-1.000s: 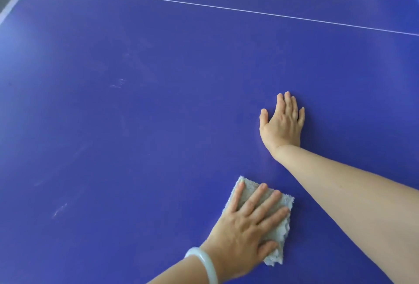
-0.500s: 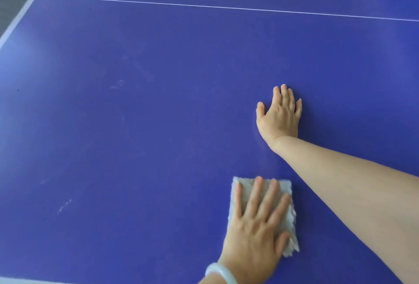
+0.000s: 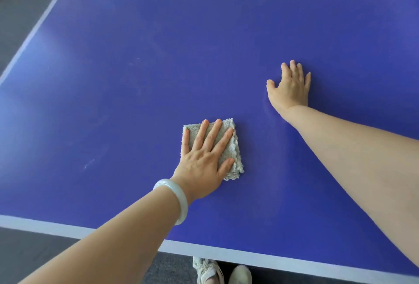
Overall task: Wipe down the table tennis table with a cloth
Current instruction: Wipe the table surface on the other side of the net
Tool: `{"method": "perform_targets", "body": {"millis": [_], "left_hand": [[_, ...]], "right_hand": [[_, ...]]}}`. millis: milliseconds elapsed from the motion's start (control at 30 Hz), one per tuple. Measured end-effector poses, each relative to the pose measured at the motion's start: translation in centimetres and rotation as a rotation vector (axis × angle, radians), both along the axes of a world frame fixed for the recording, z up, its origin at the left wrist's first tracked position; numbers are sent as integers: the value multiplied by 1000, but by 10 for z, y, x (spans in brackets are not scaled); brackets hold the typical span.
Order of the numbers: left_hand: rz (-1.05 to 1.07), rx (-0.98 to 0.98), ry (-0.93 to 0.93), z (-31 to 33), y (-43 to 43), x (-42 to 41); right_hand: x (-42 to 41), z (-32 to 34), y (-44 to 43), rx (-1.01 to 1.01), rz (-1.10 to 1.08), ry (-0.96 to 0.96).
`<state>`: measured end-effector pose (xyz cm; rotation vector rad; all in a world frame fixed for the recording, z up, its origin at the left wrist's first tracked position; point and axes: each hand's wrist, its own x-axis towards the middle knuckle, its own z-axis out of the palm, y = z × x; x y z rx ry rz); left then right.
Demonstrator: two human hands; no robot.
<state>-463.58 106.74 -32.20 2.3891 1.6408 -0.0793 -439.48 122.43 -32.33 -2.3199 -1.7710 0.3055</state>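
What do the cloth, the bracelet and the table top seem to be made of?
Cloth: plush microfibre or terry, judging by its shaggy pile.
Bracelet: pale, glossy, perhaps jade or glass.
Table top: smooth blue-painted board, probably; faint sheen and scuffs.

no readable text, labels, numbers or signs

Dark grey floor [image 3: 22, 7] shows along the left and bottom
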Motion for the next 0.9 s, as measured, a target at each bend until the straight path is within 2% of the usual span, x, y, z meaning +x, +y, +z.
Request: {"method": "perform_targets", "body": {"millis": [133, 300, 367, 467, 533, 667, 800, 900], "left_hand": [[5, 12, -25, -2, -1, 1], [107, 36, -10, 1, -13, 14], [101, 53, -39, 2, -39, 41], [-95, 82, -132, -1, -103, 102], [-146, 56, -184, 0, -138, 127], [-179, 107, -144, -4, -151, 76], [156, 153, 7, -6, -133, -36], [461, 97, 37, -4, -119, -46]], "right_hand": [[3, 12, -60, -56, 106, 63], [31, 1, -173, -3, 86, -108], [33, -5, -180, 24, 39, -107], [30, -4, -176, 31, 35, -83], [32, -4, -177, 17, 63, -120], [29, -4, -178, -9, 78, -197], [28, -3, -179, -14, 85, -214], [25, -2, -179, -35, 86, -238]]}}
